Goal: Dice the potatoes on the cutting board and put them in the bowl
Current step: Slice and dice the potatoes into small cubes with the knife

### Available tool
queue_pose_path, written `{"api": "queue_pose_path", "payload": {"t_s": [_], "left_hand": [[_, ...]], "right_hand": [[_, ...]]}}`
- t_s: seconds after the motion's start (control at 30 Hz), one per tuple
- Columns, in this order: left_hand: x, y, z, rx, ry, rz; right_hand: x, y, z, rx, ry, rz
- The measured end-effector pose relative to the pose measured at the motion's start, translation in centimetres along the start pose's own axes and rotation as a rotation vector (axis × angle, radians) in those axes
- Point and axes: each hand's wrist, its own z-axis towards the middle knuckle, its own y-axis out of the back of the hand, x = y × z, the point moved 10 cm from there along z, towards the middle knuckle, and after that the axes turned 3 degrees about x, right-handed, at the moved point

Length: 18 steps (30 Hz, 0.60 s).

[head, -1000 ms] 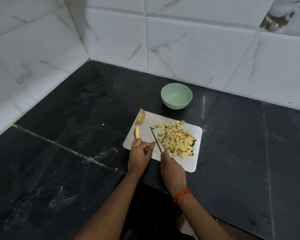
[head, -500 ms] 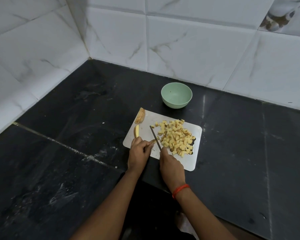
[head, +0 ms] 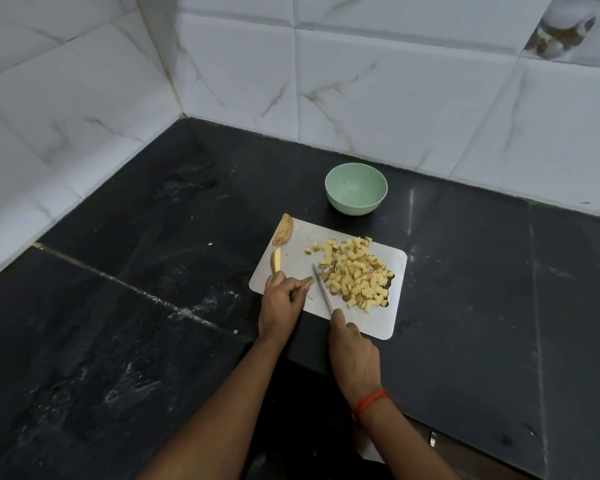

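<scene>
One green bowl (head: 354, 206) is counted, one cutting board (head: 300, 252), one knife (head: 323, 289). Two hands are seen, the left hand (head: 281, 303) and the right hand (head: 354, 351), with one red thread (head: 369, 402) worn on the right wrist. Two uncut potato pieces are counted at the board's far left, a wedge (head: 283, 230) and a slice (head: 276, 260), plus one small bit (head: 308, 280) pinched at the left fingertips. The diced cubes (head: 355, 271) can't really be counted, dozens easily.

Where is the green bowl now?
In the head view, the green bowl stands on the black counter, just beyond the cutting board, near the tiled wall.
</scene>
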Motion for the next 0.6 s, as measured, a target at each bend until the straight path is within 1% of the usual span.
{"api": "queue_pose_path", "payload": {"t_s": [0.07, 0.17, 0.3, 0.6], "left_hand": [[0.0, 0.0, 0.0, 0.000, -0.008, -0.009], [-0.1, 0.0, 0.1, 0.001, -0.015, -0.007], [0.1, -0.1, 0.2, 0.007, -0.022, -0.007], [-0.2, 0.0, 0.0, 0.016, -0.028, -0.040]], "right_hand": [[-0.1, 0.2, 0.5, -0.034, -0.026, 0.047], [0.9, 0.5, 1.7, -0.050, 0.040, 0.059], [1.4, 0.9, 3.0, -0.047, 0.056, 0.125], [1.6, 1.2, 3.0, -0.052, 0.083, 0.134]]}}
